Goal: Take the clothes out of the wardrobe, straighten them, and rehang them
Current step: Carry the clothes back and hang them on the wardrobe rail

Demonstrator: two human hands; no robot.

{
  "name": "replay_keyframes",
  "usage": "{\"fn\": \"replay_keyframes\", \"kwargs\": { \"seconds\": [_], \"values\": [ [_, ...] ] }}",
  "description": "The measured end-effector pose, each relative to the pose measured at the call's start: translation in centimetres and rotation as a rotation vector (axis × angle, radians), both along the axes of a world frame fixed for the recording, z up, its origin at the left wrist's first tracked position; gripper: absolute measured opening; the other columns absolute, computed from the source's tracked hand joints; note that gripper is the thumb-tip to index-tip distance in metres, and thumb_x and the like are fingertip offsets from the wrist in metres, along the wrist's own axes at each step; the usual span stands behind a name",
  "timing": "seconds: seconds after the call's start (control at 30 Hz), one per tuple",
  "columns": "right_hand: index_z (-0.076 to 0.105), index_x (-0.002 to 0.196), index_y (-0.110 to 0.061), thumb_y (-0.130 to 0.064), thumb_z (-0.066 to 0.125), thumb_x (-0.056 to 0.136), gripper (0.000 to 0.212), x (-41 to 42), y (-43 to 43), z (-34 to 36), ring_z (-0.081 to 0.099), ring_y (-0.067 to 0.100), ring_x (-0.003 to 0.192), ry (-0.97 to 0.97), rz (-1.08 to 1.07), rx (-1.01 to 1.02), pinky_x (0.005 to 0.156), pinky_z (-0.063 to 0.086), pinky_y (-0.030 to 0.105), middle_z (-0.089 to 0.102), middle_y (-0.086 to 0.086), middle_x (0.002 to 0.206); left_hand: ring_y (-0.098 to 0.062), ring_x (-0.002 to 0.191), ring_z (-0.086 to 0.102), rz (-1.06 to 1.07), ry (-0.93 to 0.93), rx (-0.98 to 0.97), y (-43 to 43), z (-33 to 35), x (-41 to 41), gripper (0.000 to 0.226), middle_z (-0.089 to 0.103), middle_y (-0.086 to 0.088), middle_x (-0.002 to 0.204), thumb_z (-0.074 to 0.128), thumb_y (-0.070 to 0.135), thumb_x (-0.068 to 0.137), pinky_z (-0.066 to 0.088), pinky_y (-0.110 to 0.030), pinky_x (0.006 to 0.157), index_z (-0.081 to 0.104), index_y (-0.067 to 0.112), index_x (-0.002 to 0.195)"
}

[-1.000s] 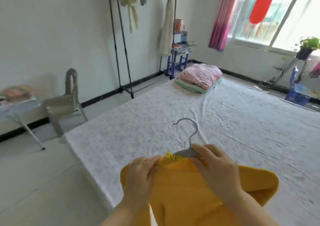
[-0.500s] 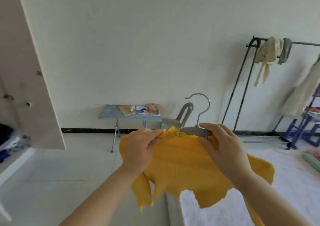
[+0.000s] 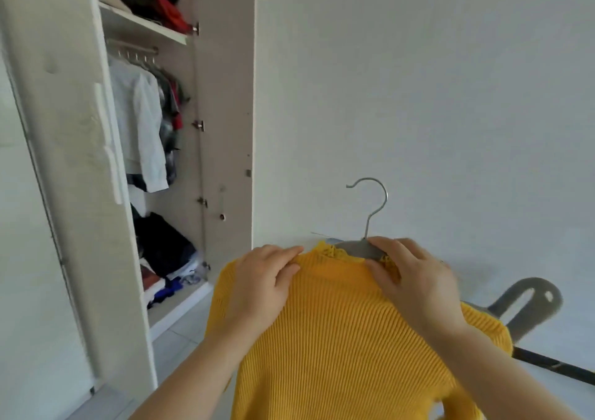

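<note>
Beside the open wardrobe (image 3: pixel 222 97): soft, light, stretchy yellow sweater (image 3: pixel 347 339) on grey hanger (image 3: pixel 357 247), pinched at shoulder by left grip (image 3: pixel 264 278), at collar and hanger by right grip (image 3: pixel 415 278). Safest carried by hanger.

Your left hand (image 3: pixel 264 278) grips the yellow sweater (image 3: pixel 338 339) at its shoulder, fingers curled, tips toward 2 o'clock. Your right hand (image 3: pixel 415 278) clasps the hanger (image 3: pixel 357 247) through the collar, fingertips toward 10 o'clock. Left forearm (image 3: pixel 199 371) enters from 7 o'clock, right forearm (image 3: pixel 502 365) from 5; both bare.
</note>
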State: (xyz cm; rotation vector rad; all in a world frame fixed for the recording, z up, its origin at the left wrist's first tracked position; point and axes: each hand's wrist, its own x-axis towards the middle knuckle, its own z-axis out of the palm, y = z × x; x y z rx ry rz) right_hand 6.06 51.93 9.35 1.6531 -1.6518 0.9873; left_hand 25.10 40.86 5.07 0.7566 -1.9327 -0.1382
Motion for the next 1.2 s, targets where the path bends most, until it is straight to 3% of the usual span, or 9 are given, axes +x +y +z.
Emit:
{"fn": "replay_keyframes", "kwargs": {
  "seconds": [0.17, 0.23, 0.33, 0.47, 0.63, 0.77, 1.1, 1.2],
  "values": [
    [0.071, 0.095, -0.018, -0.021, 0.081, 0.069, 0.027, 1.1, -11.7, 0.0, 0.065, 0.019, 0.067, 0.107, 0.125, -0.103, 0.040, 0.048, 0.028, 0.067, -0.004, 0.078, -0.008, 0.083, 0.059, 0.149, 0.022, 0.032, -8.1, 0.3, 3.2, 0.026, 0.067, 0.006, 0.090, 0.066, 0.013, 0.084, 0.037, -0.011, 0.080, 0.069, 0.021, 0.108],
    [0.072, 0.094, -0.020, -0.031, 0.069, 0.078, 0.019, 1.4, -16.5, 0.2, 0.064, 0.018, 0.067, 0.145, 0.172, -0.150, 0.038, 0.044, 0.026, 0.067, -0.005, 0.077, -0.010, 0.083, 0.060, 0.212, 0.024, 0.025, -11.5, 0.4, 3.9, 0.026, 0.067, 0.007, 0.089, 0.065, 0.015, 0.084, 0.041, -0.019, 0.080, 0.069, 0.021, 0.109],
    [0.072, 0.094, -0.022, -0.037, 0.052, 0.080, 0.029, 1.5, -23.6, 0.8, 0.064, 0.017, 0.066, 0.175, 0.242, -0.200, 0.036, 0.043, 0.025, 0.067, -0.006, 0.077, -0.011, 0.087, 0.058, 0.308, 0.017, 0.014, -16.9, 0.6, 4.3, 0.026, 0.067, 0.006, 0.092, 0.063, 0.018, 0.086, 0.042, -0.028, 0.082, 0.068, 0.021, 0.111],
    [0.072, 0.095, -0.020, -0.028, 0.075, 0.074, 0.023, 0.8, -33.0, 1.8, 0.065, 0.018, 0.066, 0.197, 0.338, -0.221, 0.036, 0.045, 0.026, 0.067, -0.004, 0.077, -0.009, 0.089, 0.054, 0.433, 0.019, -0.002, -23.9, 1.4, 3.9, 0.028, 0.066, 0.004, 0.095, 0.061, 0.020, 0.088, 0.035, -0.022, 0.081, 0.065, 0.021, 0.115],
    [0.072, 0.096, -0.022, -0.037, 0.059, 0.078, 0.027, 0.6, -44.3, 4.3, 0.064, 0.016, 0.066, 0.229, 0.444, -0.259, 0.039, 0.038, 0.020, 0.066, -0.005, 0.076, 0.001, 0.098, 0.047, 0.562, 0.020, 0.001, -32.6, 2.6, 3.7, 0.031, 0.062, 0.010, 0.109, 0.055, 0.024, 0.091, 0.031, -0.013, 0.086, 0.060, 0.024, 0.122],
    [0.071, 0.097, -0.021, -0.029, 0.079, 0.070, 0.029, 1.8, -52.9, 5.1, 0.064, 0.018, 0.065, 0.251, 0.502, -0.253, 0.039, 0.042, 0.023, 0.066, -0.003, 0.077, 0.003, 0.105, 0.042, 0.631, 0.013, 0.015, -39.6, 2.4, 4.6, 0.034, 0.056, 0.011, 0.118, 0.050, 0.028, 0.093, 0.033, -0.019, 0.093, 0.054, 0.026, 0.127],
    [0.070, 0.100, -0.021, -0.030, 0.076, 0.072, 0.030, 8.7, -74.0, 6.7, 0.064, 0.019, 0.065, 0.311, 0.526, -0.212, 0.037, 0.043, 0.025, 0.068, -0.002, 0.080, -0.002, 0.115, 0.043, 0.682, 0.037, 0.015, -60.3, 2.7, 10.5, 0.039, 0.050, 0.010, 0.129, 0.045, 0.032, 0.094, 0.031, -0.018, 0.099, 0.046, 0.027, 0.133],
    [0.070, 0.101, -0.020, -0.028, 0.076, 0.073, 0.030, 11.7, -79.9, 7.9, 0.064, 0.020, 0.067, 0.288, 0.558, -0.206, 0.038, 0.045, 0.027, 0.068, -0.001, 0.081, 0.004, 0.113, 0.038, 0.709, 0.068, -0.007, -66.2, 3.8, 12.8, 0.039, 0.050, 0.010, 0.129, 0.046, 0.030, 0.094, 0.027, -0.013, 0.097, 0.047, 0.026, 0.133]
  ]
}}
